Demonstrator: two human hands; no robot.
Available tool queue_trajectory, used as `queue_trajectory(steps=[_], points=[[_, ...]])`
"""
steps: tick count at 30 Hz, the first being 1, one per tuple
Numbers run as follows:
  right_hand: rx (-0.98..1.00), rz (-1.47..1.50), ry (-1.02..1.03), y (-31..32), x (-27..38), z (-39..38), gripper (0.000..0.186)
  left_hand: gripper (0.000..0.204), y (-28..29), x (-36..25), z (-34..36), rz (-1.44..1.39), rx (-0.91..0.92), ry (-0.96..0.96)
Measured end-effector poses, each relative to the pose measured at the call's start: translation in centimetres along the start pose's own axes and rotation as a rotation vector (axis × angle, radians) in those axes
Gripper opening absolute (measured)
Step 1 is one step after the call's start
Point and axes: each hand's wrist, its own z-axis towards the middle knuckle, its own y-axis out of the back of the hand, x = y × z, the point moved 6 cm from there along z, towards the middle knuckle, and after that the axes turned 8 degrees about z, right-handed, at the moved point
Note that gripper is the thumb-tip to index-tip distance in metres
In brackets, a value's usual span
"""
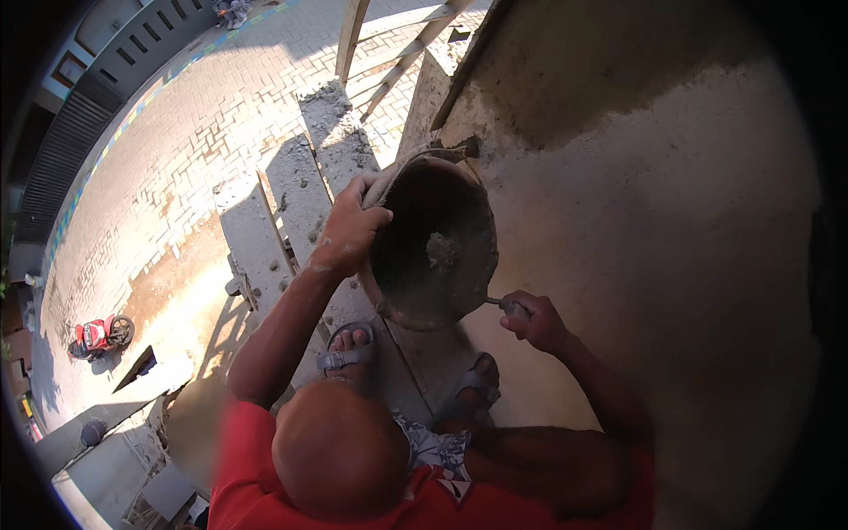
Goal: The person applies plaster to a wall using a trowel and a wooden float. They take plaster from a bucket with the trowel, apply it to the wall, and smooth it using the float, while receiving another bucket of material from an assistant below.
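A round, mortar-caked bucket (405, 216) is tipped so that its dark mouth faces me. My left hand (350, 228) grips its rim on the left, with the thumb over the edge. A lump of grey mortar (442, 250) shows inside. My right hand (537, 321) is closed around the handle of a trowel (496, 301) at the bucket's lower right edge. Only the handle end and metal shank of the trowel show; its blade is hidden in or behind the bucket.
Beneath me are mortar-spattered scaffold planks (287, 190), with my sandalled feet on or beside them. A wall (609, 238) with a darker wet patch rises on the right. Wooden braces (406, 62) stand ahead. Far below lies a paved yard (212, 106) with a red motorbike (99, 336).
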Motion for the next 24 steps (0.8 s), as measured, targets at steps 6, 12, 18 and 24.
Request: queue_trajectory(steps=[6, 12, 18, 24], points=[[-0.128, -0.205, 0.122, 3.3, 5.4, -0.5, 0.037, 0.045, 3.3, 3.6, -3.2, -0.332, -0.181, 0.062], [-0.298, -0.450, 0.226, 6.5, 15.6, -3.1, 0.047, 0.047, 7.8, 2.9, -7.3, -0.373, -0.359, 0.016], [-0.100, -0.565, 0.325, 5.9, 25.3, -6.7, 0.049, 0.048, 10.4, 3.3, -8.8, -0.393, -0.405, 0.041], [0.085, -0.393, 0.325, 6.7, 30.1, -9.5, 0.054, 0.048, 9.0, 4.1, -7.7, -0.445, -0.351, 0.032]])
